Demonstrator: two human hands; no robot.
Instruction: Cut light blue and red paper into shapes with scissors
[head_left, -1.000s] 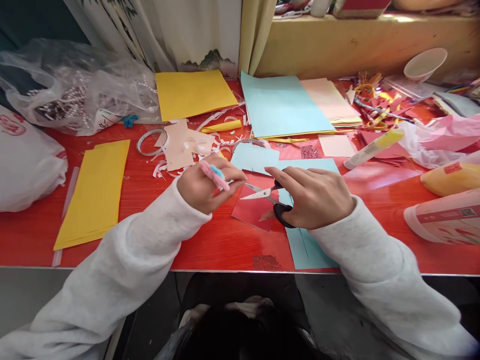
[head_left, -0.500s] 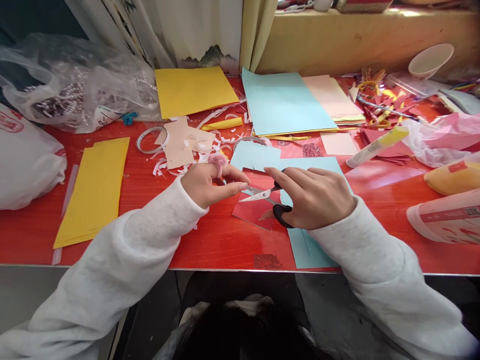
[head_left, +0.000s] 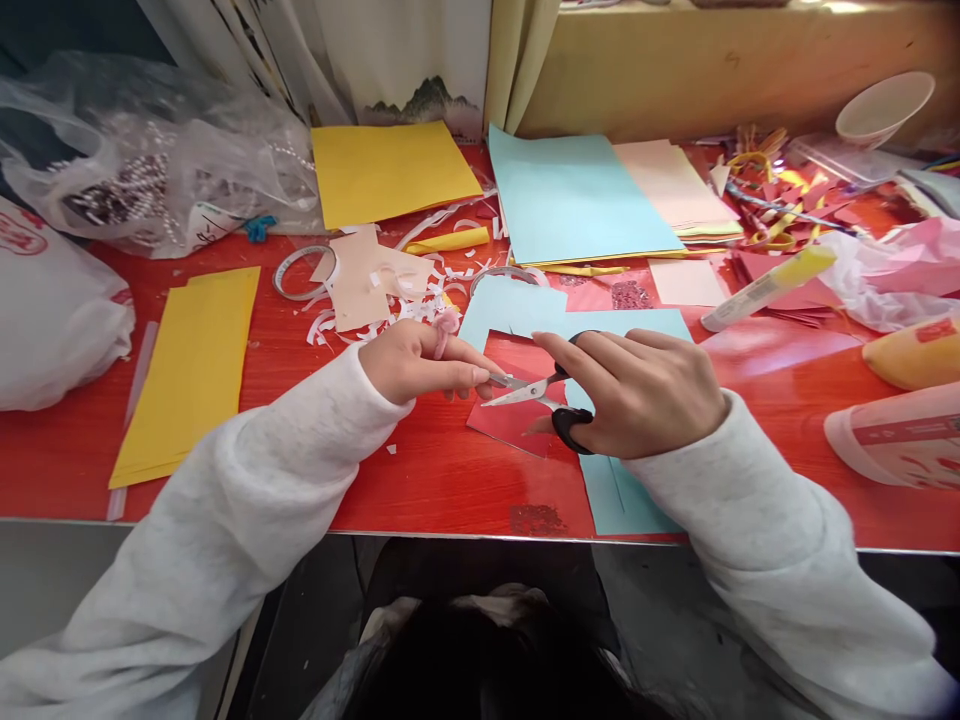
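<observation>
My right hand [head_left: 645,390] grips black-handled scissors [head_left: 551,398], blades slightly apart and pointing left over a red paper piece [head_left: 517,420]. My left hand [head_left: 420,360] is closed in a pinch at the blade tips, holding something small I cannot make out; a pink fuzzy ring [head_left: 444,328] sits on one finger. Under the red piece lies a light blue sheet [head_left: 615,490] that reaches the table's front edge. Both arms wear white sleeves.
On the red table [head_left: 300,440] lie yellow sheets [head_left: 191,370], a second yellow sheet [head_left: 390,170], a blue and peach paper stack [head_left: 577,195], tape rolls [head_left: 296,275], white scraps, a glue stick [head_left: 765,288], plastic bags [head_left: 150,160], a white bowl [head_left: 885,105].
My left hand has lowered and turned, bringing its pinched fingers to the scissor tips. The pink and blue item seen above it earlier no longer shows. The right hand barely moved.
</observation>
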